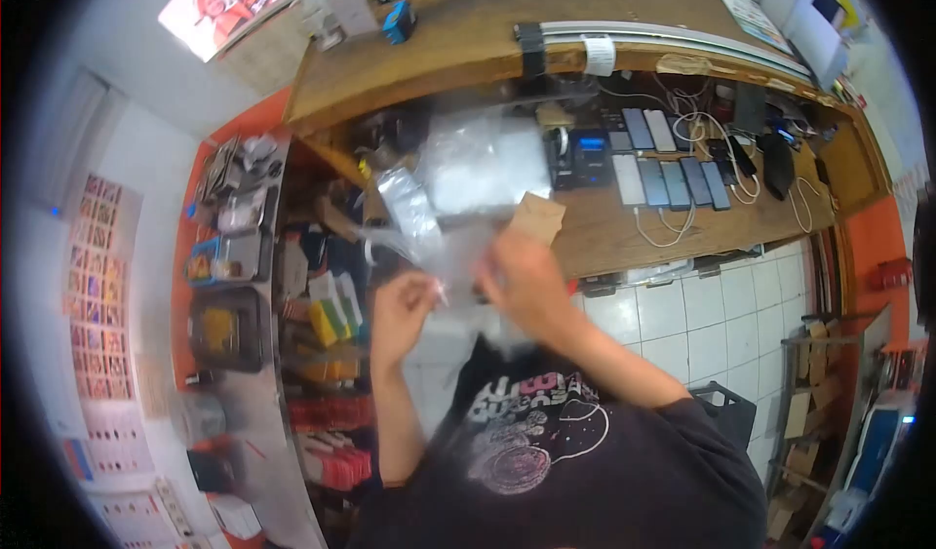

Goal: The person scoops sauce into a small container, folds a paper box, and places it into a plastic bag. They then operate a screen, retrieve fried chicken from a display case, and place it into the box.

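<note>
In front of my chest, my left hand (406,305) pinches the edge of a clear plastic bag (454,261). On the other side of the bag, my right hand (526,278) has its fingers curled at the plastic; motion blurs them, so their exact hold is hard to see. Just beyond the right hand lies a brown paper envelope (538,219) at the desk edge. A pile of clear plastic bags (487,164) covers the desk behind, and a shiny silvery packet (409,203) rests at its left.
Several phones (673,180) with white cables lie on the wooden desk (595,232) to the right, beside a black device with a blue screen (591,145). A raised wooden shelf (439,57) overhangs the back. At the left stands a metal counter (263,403) with a black tray (226,330).
</note>
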The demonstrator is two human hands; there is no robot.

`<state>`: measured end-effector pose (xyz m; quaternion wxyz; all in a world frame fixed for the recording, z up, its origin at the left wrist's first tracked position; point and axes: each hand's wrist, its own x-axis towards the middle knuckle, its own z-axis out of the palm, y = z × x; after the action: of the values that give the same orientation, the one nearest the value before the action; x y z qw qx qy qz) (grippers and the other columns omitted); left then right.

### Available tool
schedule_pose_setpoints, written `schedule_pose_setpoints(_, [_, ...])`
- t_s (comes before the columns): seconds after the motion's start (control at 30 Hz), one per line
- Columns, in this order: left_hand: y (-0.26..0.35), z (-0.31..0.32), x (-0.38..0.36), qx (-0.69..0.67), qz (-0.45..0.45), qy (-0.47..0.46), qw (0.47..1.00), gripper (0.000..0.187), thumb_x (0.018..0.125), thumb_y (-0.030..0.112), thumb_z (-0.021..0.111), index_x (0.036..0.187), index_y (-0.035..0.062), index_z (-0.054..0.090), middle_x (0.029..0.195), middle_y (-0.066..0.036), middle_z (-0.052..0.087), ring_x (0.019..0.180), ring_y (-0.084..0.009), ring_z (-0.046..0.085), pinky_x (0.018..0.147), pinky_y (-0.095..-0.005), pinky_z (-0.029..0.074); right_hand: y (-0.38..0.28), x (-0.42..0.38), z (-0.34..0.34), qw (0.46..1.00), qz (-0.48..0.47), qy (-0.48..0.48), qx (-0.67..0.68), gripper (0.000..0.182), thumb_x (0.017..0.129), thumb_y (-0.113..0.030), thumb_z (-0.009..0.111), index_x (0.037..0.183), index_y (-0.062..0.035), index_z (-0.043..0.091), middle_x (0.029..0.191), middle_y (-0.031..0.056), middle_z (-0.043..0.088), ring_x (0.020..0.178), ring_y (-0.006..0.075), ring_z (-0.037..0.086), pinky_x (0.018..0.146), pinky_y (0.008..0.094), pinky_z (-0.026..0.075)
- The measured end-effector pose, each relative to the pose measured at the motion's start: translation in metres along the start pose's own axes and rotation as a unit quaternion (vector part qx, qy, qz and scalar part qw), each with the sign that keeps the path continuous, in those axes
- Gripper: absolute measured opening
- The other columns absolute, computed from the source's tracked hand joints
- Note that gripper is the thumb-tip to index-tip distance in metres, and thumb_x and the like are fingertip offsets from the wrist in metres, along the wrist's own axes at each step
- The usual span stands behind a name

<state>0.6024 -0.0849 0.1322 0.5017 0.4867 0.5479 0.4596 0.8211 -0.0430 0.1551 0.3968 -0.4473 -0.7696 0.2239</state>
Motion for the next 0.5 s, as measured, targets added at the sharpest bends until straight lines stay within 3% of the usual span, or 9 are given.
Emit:
schedule_pose_setpoints(0.07, [-0.016, 0.000, -0.001, -0.045, 0.009, -0.020, 0.999, 0.016, 0.082, -0.007, 0.066, 0.097, -0.0029, 0.064, 0.089, -0.006, 0.069, 0.084, -0.0123, 0.065, 0.073, -0.0245, 0.052, -0.024, -0.018, 0.011, 0.979, 0.087, -0.095, 0.155, 0.032, 0.087, -0.028, 0.070, 0.096, 0.0005, 0.059, 0.095, 0.0184, 0.061, 0.082, 0.0319, 0.060, 0.073, 0.0432, 0.047])
schedule_pose_setpoints(0.13, [-0.011, 0.012, -0.005, -0.065, -0.007, 0.004, 0.998, 0.018, 0.073, -0.012, 0.064, 0.084, 0.0014, 0.060, 0.088, -0.005, 0.068, 0.081, -0.0102, 0.064, 0.072, -0.0233, 0.051, -0.024, -0.021, 0.044, 0.975, 0.095, -0.076, 0.185, 0.033, 0.085, -0.030, 0.071, 0.093, 0.0001, 0.060, 0.092, 0.0178, 0.063, 0.078, 0.0312, 0.061, 0.070, 0.0419, 0.047])
schedule_pose_setpoints(0.2, [-0.016, -0.002, -0.012, -0.041, -0.011, 0.010, 0.999, 0.018, 0.073, -0.011, 0.067, 0.081, 0.0028, 0.059, 0.085, -0.004, 0.067, 0.078, -0.0088, 0.062, 0.069, -0.0228, 0.050, -0.021, -0.018, 0.065, 0.969, 0.102, -0.058, 0.217, 0.034, 0.084, -0.032, 0.073, 0.089, -0.0003, 0.061, 0.088, 0.0171, 0.064, 0.075, 0.0305, 0.062, 0.068, 0.0407, 0.048])
schedule_pose_setpoints(0.27, [-0.022, -0.026, -0.020, -0.017, -0.008, 0.019, 1.000, 0.019, 0.072, -0.010, 0.069, 0.077, 0.0042, 0.058, 0.082, -0.003, 0.066, 0.075, -0.0074, 0.060, 0.067, -0.0222, 0.049, -0.019, -0.006, 0.074, 0.939, 0.123, -0.176, 0.267, 0.033, 0.082, -0.031, 0.074, 0.079, -0.0012, 0.062, 0.073, 0.0138, 0.062, 0.067, 0.0285, 0.061, 0.062, 0.0390, 0.046])
schedule_pose_setpoints(0.3, [-0.027, -0.043, -0.027, 0.020, -0.012, 0.000, 1.000, 0.022, 0.071, -0.008, 0.073, 0.074, 0.0053, 0.056, 0.078, 0.000, 0.062, 0.072, -0.0064, 0.057, 0.064, -0.0221, 0.046, -0.021, -0.003, 0.083, 0.942, 0.125, -0.170, 0.263, 0.033, 0.082, -0.031, 0.074, 0.079, -0.0012, 0.062, 0.073, 0.0138, 0.062, 0.067, 0.0285, 0.061, 0.062, 0.0390, 0.046])
schedule_pose_setpoints(0.37, [-0.039, -0.079, -0.041, 0.093, -0.018, -0.035, 0.995, 0.031, 0.070, -0.005, 0.079, 0.068, 0.0074, 0.051, 0.070, 0.004, 0.055, 0.066, -0.0042, 0.051, 0.057, -0.0218, 0.041, -0.028, -0.001, 0.104, 0.935, 0.040, -0.246, 0.253, 0.038, 0.079, -0.034, 0.077, 0.071, -0.0021, 0.059, 0.066, 0.0124, 0.058, 0.065, 0.0264, 0.060, 0.060, 0.0376, 0.044])
schedule_pose_setpoints(0.43, [-0.028, -0.109, -0.053, 0.171, -0.036, 0.017, 0.985, 0.034, 0.072, -0.003, 0.078, 0.066, 0.0088, 0.046, 0.067, 0.006, 0.050, 0.063, -0.0040, 0.046, 0.054, -0.0226, 0.036, -0.039, 0.005, 0.114, 0.928, 0.036, -0.258, 0.267, 0.033, 0.077, -0.030, 0.076, 0.072, -0.0028, 0.058, 0.069, 0.0136, 0.060, 0.067, 0.0295, 0.060, 0.061, 0.0393, 0.044])
schedule_pose_setpoints(0.5, [-0.060, -0.153, -0.058, 0.252, 0.012, 0.123, 0.960, 0.030, 0.072, -0.001, 0.072, 0.064, 0.0058, 0.044, 0.063, 0.004, 0.042, 0.061, -0.0069, 0.039, 0.054, -0.0254, 0.034, -0.043, 0.003, 0.130, 0.945, 0.021, -0.264, 0.193, 0.025, 0.073, -0.020, 0.073, 0.072, -0.0029, 0.055, 0.072, 0.0145, 0.061, 0.072, 0.0338, 0.060, 0.063, 0.0413, 0.045])
